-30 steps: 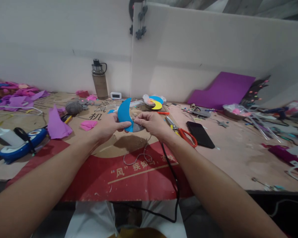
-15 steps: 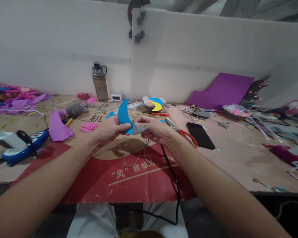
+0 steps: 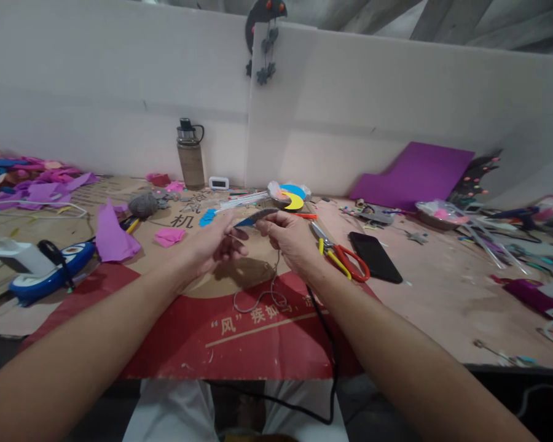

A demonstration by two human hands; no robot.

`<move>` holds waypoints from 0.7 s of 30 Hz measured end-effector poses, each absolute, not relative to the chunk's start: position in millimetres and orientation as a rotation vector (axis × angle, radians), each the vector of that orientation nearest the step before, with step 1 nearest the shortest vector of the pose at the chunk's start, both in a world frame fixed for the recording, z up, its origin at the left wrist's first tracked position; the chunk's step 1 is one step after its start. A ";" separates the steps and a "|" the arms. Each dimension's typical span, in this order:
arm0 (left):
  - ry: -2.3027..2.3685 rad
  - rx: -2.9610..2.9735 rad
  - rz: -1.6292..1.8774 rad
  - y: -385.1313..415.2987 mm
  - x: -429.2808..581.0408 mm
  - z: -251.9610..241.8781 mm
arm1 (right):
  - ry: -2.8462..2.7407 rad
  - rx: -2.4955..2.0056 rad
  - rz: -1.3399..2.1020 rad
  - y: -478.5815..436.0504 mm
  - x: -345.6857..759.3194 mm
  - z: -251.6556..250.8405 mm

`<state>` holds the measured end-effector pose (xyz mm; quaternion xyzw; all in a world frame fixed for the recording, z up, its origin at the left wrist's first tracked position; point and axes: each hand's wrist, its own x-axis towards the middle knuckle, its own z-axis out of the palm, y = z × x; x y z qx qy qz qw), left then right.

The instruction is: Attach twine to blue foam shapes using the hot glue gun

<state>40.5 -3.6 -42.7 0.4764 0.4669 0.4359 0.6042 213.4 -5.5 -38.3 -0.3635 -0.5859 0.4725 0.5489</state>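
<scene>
A blue paper crescent (image 3: 246, 222) with one end wrapped in grey yarn is held above the table, tilted nearly edge-on. My left hand (image 3: 219, 242) grips its blue end, the other fingers loosely curled below; their exact contact is blurred. My right hand (image 3: 283, 236) pinches the grey wrapped end between thumb and fingers. From under that hand a strand of grey yarn (image 3: 258, 301) hangs down and loops on the red and brown cardboard (image 3: 175, 344).
Right of my hands lie red-and-yellow-handled scissors (image 3: 345, 261) and a black phone (image 3: 375, 256). Behind are a yellow crescent (image 3: 291, 201), a bottle (image 3: 190, 156) and a small white clock (image 3: 219, 183). Left are a grey yarn ball (image 3: 142, 205), purple paper (image 3: 113, 236) and a blue power strip (image 3: 50, 276).
The crescent has turned from standing upright to nearly flat and edge-on. My left hand has rolled over, its fingers now showing below the crescent. The view has shifted slightly.
</scene>
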 end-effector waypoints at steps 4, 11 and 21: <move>1.316 1.658 1.440 -2.5 33.9 -38.7 | -1.399 -0.919 1.132 -7.0 214.2 -37.5; 1.193 1.883 1.267 -14.6 41.2 -26.6 | -1.493 -1.025 1.067 -9.8 210.6 -36.9; 1.366 2.218 1.455 -18.3 41.7 -28.2 | -1.542 -1.144 0.925 -14.9 201.4 -39.4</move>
